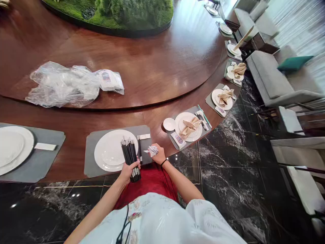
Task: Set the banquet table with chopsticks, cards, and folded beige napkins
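A thick bundle of black chopsticks with silvery ends is gripped in my left hand, tilted in front of a white plate. The plate, with a smaller one on it, rests on a grey placemat. Crumpled white tissue or cloth pokes out of my closed right hand, at the placemat's right edge. Between my hands, black chopsticks lie right of the plate, their upper ends by a small white rest. My fingers partly hide the bundle's lower part.
A place setting with a folded beige napkin and a small bowl is to the right; several more follow the table's curve. Clear plastic packaging lies on the raised turntable. Grey chairs stand at right on dark marble floor.
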{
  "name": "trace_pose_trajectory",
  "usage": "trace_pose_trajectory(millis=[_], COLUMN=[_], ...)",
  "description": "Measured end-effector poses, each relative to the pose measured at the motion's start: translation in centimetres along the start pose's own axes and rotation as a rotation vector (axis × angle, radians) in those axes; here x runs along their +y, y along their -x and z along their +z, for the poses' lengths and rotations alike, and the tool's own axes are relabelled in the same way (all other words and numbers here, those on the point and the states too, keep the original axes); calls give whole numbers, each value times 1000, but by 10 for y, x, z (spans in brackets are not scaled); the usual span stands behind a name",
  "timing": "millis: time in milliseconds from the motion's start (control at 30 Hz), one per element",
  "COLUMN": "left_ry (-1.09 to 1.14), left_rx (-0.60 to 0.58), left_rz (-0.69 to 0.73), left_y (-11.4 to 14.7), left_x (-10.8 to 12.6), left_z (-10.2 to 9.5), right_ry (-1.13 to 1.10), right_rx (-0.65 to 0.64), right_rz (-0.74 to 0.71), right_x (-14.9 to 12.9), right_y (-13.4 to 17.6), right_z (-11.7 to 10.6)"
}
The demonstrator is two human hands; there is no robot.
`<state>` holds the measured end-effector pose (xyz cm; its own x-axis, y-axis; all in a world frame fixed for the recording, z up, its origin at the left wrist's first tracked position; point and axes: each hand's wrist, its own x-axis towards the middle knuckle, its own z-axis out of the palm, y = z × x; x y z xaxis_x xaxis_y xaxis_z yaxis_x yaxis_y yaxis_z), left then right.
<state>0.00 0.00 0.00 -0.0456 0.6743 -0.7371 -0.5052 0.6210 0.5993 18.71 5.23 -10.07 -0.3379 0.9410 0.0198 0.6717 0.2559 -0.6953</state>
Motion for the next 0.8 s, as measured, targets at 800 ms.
trace_pose_trajectory(millis=[800], left_ry=[167], left_rx=[161], left_rz=[122], left_y=[32], left_x=[-18], left_z=[-35], right_ry=[311], right_rx=[-396], right_rz=[492], right_x=[-7], right_y=[-12], right_z=[6])
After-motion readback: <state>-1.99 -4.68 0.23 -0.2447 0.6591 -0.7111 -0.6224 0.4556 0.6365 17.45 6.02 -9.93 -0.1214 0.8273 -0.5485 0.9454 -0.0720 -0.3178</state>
